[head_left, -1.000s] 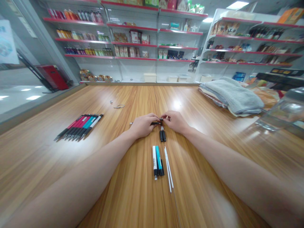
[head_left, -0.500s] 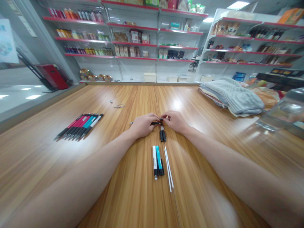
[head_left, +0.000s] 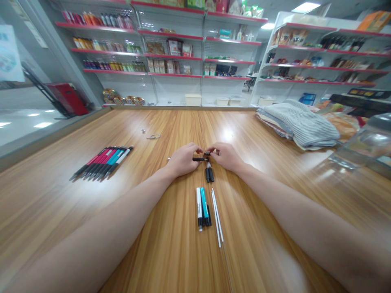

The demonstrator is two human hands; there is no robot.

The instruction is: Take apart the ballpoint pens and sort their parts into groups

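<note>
Lying crosswise in my left hand (head_left: 183, 159) is a pen (head_left: 199, 159); its black front part points right and its other end shows past the palm. The thumb and forefinger of that hand are curled near the small dark parts (head_left: 207, 153) on the table. At those parts, the fingertips of my right hand (head_left: 225, 155) are pinched together; what they hold is too small to name. Just below are two black pen grips (head_left: 209, 174). Nearer to me lie a white pen barrel (head_left: 199, 205), a teal pen barrel (head_left: 204, 203) and thin white refills (head_left: 217, 217).
A row of pens with black grips (head_left: 104, 162) lies on the left of the wooden table (head_left: 146, 244). Farther back are a thin loop (head_left: 153, 136) and a tiny object (head_left: 143, 131). Folded cloths (head_left: 299, 122) and a clear container (head_left: 360, 142) stand at the right.
My left fingertips have lifted and drawn back a little to the left, baring more of the pen's black front. My right hand has hardly moved.
</note>
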